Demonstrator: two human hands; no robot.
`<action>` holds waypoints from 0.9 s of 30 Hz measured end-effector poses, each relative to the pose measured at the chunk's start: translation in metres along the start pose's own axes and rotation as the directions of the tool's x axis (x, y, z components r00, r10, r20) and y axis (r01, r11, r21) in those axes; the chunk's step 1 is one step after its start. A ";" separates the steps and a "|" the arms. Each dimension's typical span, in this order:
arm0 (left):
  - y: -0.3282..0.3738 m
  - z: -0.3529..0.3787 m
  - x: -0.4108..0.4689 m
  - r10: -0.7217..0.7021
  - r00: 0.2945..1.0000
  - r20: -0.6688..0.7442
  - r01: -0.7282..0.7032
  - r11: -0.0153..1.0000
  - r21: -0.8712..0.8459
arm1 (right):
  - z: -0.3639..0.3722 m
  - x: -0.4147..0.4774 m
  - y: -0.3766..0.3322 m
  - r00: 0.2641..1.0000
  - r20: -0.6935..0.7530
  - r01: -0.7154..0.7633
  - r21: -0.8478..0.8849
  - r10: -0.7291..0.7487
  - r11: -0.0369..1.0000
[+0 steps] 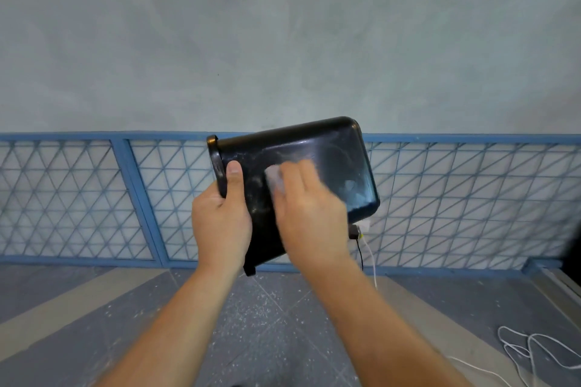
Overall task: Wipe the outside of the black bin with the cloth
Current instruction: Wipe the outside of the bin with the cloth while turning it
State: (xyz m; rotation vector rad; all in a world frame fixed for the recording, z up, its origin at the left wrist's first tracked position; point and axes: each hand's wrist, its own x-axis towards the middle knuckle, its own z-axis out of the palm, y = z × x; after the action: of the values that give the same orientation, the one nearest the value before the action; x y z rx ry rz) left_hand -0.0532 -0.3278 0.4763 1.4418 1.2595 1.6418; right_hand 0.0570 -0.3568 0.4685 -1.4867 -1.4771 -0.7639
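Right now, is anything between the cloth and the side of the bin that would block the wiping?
Nothing visible does. The right hand presses the cloth straight onto the side of the bin. The left hand holds the bin by its rim, with its thumb left of the cloth and apart from it.

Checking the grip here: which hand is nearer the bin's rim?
Left. The left hand grips the bin right at its rim. The right hand is further along the side wall, away from the rim, pressing the cloth against it.
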 end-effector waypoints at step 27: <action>0.001 -0.009 0.006 0.023 1.000 0.011 -0.023 1.000 0.005 | -0.008 0.008 0.033 0.986 -0.052 -0.153 0.096 0.158 0.984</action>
State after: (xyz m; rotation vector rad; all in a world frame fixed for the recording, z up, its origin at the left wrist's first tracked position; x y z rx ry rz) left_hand -0.0632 -0.3250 0.4802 1.4716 1.2466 1.6447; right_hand 0.0915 -0.3573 0.4736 -1.4778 -1.3170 -0.6327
